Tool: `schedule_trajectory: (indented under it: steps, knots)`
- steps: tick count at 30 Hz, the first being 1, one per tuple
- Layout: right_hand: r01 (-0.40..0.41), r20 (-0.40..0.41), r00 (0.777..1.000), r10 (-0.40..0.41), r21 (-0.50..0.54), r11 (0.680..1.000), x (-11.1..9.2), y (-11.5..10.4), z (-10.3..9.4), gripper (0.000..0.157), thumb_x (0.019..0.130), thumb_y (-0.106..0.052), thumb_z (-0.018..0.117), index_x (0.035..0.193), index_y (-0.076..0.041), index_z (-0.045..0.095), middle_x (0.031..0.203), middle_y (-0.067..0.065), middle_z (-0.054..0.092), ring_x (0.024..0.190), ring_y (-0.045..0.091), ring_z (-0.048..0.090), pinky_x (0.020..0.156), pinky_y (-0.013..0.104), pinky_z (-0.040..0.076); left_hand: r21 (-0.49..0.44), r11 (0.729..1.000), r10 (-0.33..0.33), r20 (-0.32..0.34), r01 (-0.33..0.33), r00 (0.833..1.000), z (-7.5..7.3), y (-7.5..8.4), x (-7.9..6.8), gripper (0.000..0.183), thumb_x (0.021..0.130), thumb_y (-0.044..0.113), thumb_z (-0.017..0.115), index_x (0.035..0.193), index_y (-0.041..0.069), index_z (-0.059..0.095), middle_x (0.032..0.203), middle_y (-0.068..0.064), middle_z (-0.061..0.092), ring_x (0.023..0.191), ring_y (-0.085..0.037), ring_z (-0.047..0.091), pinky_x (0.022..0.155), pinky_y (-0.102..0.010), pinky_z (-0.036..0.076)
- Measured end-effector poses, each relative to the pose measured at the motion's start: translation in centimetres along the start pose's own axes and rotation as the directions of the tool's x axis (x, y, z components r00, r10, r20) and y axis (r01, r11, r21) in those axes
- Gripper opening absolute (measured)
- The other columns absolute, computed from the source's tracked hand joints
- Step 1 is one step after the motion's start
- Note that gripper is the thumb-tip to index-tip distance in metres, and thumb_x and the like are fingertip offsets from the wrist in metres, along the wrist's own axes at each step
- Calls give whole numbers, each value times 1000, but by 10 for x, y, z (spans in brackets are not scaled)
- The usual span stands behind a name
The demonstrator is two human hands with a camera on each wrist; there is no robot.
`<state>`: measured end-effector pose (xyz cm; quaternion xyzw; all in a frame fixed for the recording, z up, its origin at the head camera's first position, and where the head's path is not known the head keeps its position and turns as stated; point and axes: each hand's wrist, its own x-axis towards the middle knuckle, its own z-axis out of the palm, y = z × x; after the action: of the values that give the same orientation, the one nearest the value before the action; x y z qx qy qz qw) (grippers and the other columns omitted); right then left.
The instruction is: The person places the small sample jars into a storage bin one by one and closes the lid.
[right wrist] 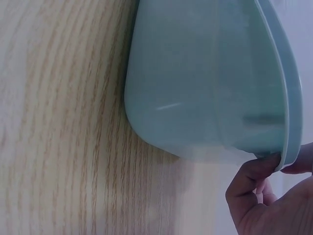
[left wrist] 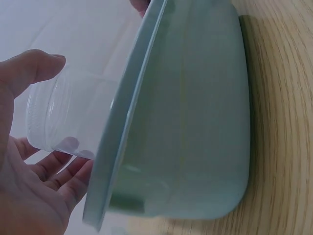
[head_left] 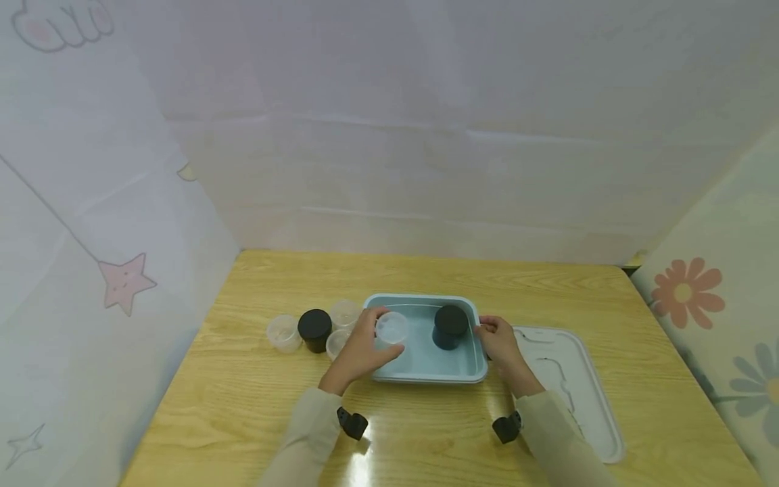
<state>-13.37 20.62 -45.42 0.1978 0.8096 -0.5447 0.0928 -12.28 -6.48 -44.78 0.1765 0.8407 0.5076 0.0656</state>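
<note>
My left hand (head_left: 360,348) grips a clear plastic jar (head_left: 392,328) over the left part of a light blue tub (head_left: 420,368). In the left wrist view, the thumb lies on one side of the clear jar (left wrist: 80,115) and the fingers on the other; a few dark round things show inside it, and its far end is hidden behind the tub's rim (left wrist: 120,117). A jar with a black lid (head_left: 451,325) stands in the tub's right part. At the tub's right edge, my right hand (head_left: 500,341) pinches the rim (right wrist: 288,98) between thumb and fingers.
Left of the tub stand several jars: a black-lidded one (head_left: 315,329) and clear ones (head_left: 283,333), one partly behind my left hand. A white lid-like tray (head_left: 584,385) lies on the wooden table (head_left: 243,406) at right, partly under my right forearm. Printed cloth walls surround the table.
</note>
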Motion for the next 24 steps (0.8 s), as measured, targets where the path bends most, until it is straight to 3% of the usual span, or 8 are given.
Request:
schedule_trajectory:
  steps: [9, 16, 20, 24]
  knots:
    - [8, -6, 1000, -8, 3, 1000, 0, 2, 0, 38, 97, -8, 47, 130, 8, 42, 109, 17, 49, 97, 24, 52, 71, 25, 48, -1, 1000, -29, 61, 29, 998, 22, 11, 14, 68, 83, 27, 71, 137, 5, 37, 129, -12, 45, 105, -23, 51, 85, -39, 47]
    - [23, 3, 1000, -23, 20, 1000, -1, 3, -2, 38, 97, -8, 46, 131, 8, 41, 113, 19, 49, 99, 25, 53, 73, 27, 49, 11, 1000, -16, 80, 15, 997, 43, 15, 24, 65, 80, 26, 73, 133, 5, 40, 124, -12, 46, 99, -22, 51, 78, -35, 47]
    - [25, 22, 999, -25, 24, 999, -2, 3, 0, 39, 98, -8, 45, 133, 9, 40, 117, 21, 48, 105, 28, 52, 79, 30, 50, 36, 998, -46, 79, 43, 996, 53, 16, 25, 67, 78, 24, 75, 132, 4, 41, 122, -12, 47, 98, -22, 53, 78, -35, 48]
    - [22, 8, 1000, -22, 19, 1000, -2, 4, 1, 39, 98, -9, 45, 133, 8, 40, 117, 21, 48, 103, 28, 53, 76, 30, 51, 68, 994, -89, 84, 83, 992, 61, 18, 25, 67, 76, 24, 76, 131, 5, 42, 120, -12, 49, 99, -23, 55, 79, -34, 49]
